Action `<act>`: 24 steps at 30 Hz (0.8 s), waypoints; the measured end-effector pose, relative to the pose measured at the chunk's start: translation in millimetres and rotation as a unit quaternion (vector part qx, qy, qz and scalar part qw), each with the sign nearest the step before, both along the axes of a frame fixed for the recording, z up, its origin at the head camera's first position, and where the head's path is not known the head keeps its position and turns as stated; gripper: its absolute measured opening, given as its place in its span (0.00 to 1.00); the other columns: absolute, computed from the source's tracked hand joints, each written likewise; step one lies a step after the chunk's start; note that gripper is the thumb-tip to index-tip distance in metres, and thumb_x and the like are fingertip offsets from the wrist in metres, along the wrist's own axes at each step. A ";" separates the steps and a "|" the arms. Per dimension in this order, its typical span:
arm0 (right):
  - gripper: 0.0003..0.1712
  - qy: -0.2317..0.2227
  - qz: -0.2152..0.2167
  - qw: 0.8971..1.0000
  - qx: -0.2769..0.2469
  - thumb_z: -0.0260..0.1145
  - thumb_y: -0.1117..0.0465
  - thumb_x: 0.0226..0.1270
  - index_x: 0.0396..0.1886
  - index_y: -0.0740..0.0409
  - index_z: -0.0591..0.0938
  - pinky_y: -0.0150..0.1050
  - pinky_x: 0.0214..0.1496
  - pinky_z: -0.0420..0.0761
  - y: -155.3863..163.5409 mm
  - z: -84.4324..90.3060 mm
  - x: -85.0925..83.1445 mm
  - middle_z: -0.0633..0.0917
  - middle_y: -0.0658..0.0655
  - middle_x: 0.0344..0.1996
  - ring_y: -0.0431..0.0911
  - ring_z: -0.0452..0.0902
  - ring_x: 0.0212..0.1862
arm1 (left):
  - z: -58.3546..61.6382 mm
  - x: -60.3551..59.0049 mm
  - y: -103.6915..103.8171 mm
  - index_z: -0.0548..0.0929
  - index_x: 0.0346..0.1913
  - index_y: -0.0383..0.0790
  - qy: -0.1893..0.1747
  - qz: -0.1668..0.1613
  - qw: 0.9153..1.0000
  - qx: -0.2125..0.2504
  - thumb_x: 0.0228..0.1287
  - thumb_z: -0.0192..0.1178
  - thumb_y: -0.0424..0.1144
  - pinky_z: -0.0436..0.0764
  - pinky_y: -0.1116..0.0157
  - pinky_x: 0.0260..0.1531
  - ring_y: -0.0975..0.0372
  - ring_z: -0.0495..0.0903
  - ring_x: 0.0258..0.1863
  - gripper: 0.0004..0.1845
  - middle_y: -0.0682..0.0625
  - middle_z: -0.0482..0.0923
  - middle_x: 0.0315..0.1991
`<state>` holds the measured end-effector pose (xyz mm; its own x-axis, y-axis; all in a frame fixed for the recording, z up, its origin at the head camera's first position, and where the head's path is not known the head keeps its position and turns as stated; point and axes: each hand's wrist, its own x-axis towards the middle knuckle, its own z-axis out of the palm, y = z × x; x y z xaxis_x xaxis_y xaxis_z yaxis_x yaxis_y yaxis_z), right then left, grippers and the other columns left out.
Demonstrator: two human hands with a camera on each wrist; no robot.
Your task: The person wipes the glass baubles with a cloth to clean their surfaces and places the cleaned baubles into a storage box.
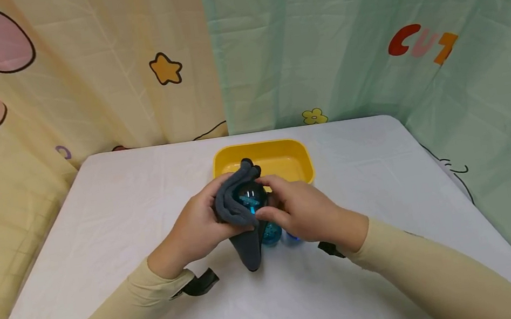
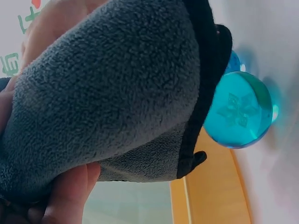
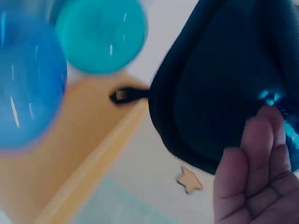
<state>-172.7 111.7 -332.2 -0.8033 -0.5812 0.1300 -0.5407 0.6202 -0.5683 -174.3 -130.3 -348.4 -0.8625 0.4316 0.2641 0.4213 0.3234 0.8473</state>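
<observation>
Two hands: both raised just above the tabletop [image 1: 96,214], meeting at centre over one ball.
Left hand [image 1: 196,227]: fingers curled round a grey fleece cloth [image 1: 232,206], cupping it against the ball's left side; likely so the cloth wraps the surface for rubbing.
Cloth: bunched at the top and draped over the left hand, with a loose tail hanging down to the tabletop. The left wrist view shows thick pile and a dark stitched edge.
Held ball [image 1: 250,198]: dark teal glass-like sphere with bright glints, pinched between cloth and right fingers, in front of the tray's near edge.
Right hand [image 1: 302,210]: fingertips and thumb grasp the ball's right side, probably bracing it against the cloth's pressure.
Spare balls: a teal ball [image 1: 271,233] and a blue ball [image 1: 291,238] lie on the tabletop under the hands, close together. Whether they touch cannot be told. The left wrist view shows the teal one with a faint star-like figure inside.
Yellow tray [image 1: 283,150]: behind the hands, shallow, near the tabletop's far edge; what shows of its inside is bare.
Backdrop: cartoon-print curtains, cream at left, green at right.
</observation>
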 end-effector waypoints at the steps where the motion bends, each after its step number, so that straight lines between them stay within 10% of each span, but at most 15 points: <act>1: 0.33 -0.025 -0.006 1.000 -0.013 0.66 0.51 0.79 0.75 0.60 0.69 0.34 0.35 0.82 -0.1 -0.7 -0.1 0.87 0.49 0.31 0.40 0.77 0.30 | -0.5 0.2 0.1 0.72 0.74 0.47 -0.001 -0.001 1.000 -0.002 0.53 0.82 0.33 0.85 0.49 0.60 0.55 0.84 0.59 0.45 0.48 0.83 0.65; 5: 0.30 -0.053 -0.007 0.998 -0.041 0.62 0.50 0.82 0.74 0.59 0.71 0.34 0.38 0.83 -1.1 -4.0 0.3 0.86 0.48 0.32 0.40 0.78 0.33 | -2.5 0.3 0.3 0.73 0.74 0.46 0.003 0.005 1.000 -0.006 0.53 0.83 0.34 0.85 0.51 0.60 0.56 0.85 0.57 0.45 0.48 0.84 0.64; 13: 0.46 0.064 0.041 0.997 0.024 0.68 0.56 0.77 0.85 0.53 0.54 0.38 0.50 0.88 -1.6 0.6 3.5 0.87 0.55 0.59 0.43 0.86 0.44 | 0.2 -1.4 -4.0 0.71 0.76 0.46 -0.003 0.022 1.000 0.000 0.54 0.82 0.35 0.84 0.47 0.62 0.53 0.83 0.63 0.46 0.47 0.80 0.69; 24: 0.42 0.151 0.038 0.985 0.068 0.72 0.57 0.73 0.79 0.56 0.63 0.41 0.51 0.89 0.9 2.6 4.3 0.91 0.54 0.47 0.46 0.87 0.43 | 1.1 0.5 -3.4 0.70 0.76 0.45 0.003 0.000 1.000 0.011 0.54 0.81 0.32 0.84 0.48 0.63 0.52 0.82 0.65 0.47 0.46 0.78 0.71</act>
<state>-168.4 112.6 -329.7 -0.6934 -0.6668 0.2731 -0.7203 0.6311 -0.2880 -173.9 -133.7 -347.3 -0.8608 0.4263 0.2780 0.4261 0.3051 0.8516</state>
